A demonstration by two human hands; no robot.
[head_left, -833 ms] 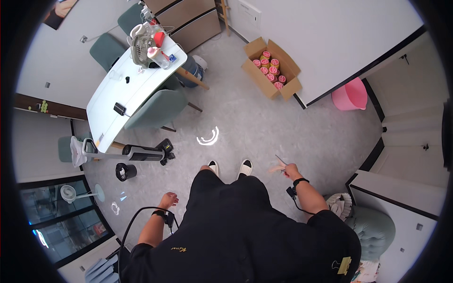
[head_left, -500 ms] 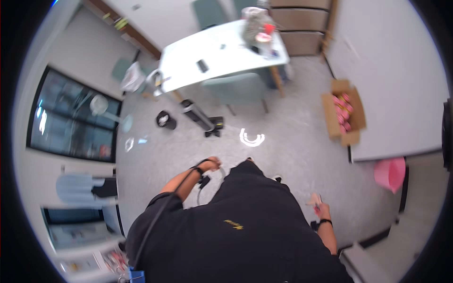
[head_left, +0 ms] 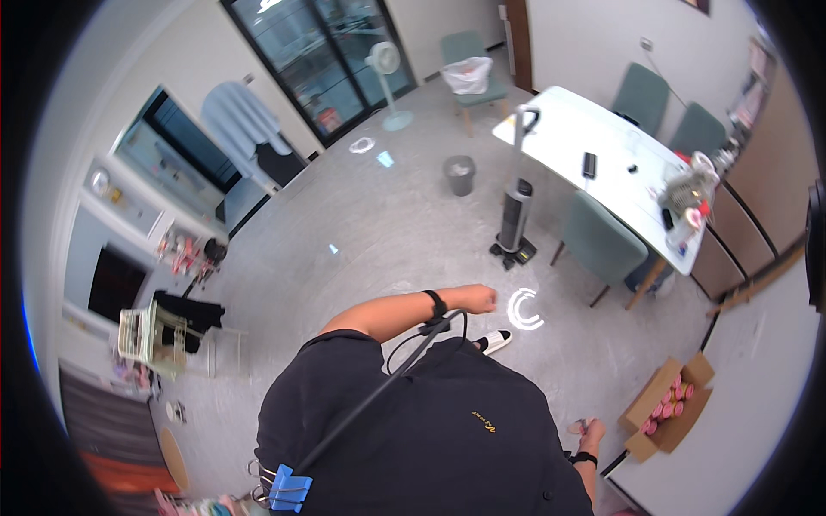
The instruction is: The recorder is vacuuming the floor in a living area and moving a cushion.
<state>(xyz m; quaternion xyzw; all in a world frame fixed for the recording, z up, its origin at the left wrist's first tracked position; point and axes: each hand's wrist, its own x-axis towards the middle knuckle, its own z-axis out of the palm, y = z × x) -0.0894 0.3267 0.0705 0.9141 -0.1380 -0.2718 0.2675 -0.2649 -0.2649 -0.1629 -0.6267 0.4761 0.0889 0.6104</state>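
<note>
Floor (head_left: 344,232) takes up most of the view: grey, bare and wide to the left and far side, so that is where walking room lies. Table (head_left: 602,163), white and long, stands far right with green chairs (head_left: 607,245) around it; one chair juts into the floor near the person's path, and its legs deserve a wide berth. An upright vacuum (head_left: 516,215) stands just beside the table's near-left edge, with a small bin (head_left: 459,175) farther off and a fan (head_left: 385,64) by the glass doors. A box (head_left: 667,404) of pink items sits on the floor near right, against the wall.

Left hand (head_left: 480,299) is out in front, curled into a loose fist and holding nothing I can see; a cable runs from its wrist. Right hand (head_left: 585,427) hangs low at the side, closest to the box, fingers pinched on something small I cannot make out. Judged from this, turning toward the box is best done slowly, keeping the cable off the chair.
</note>
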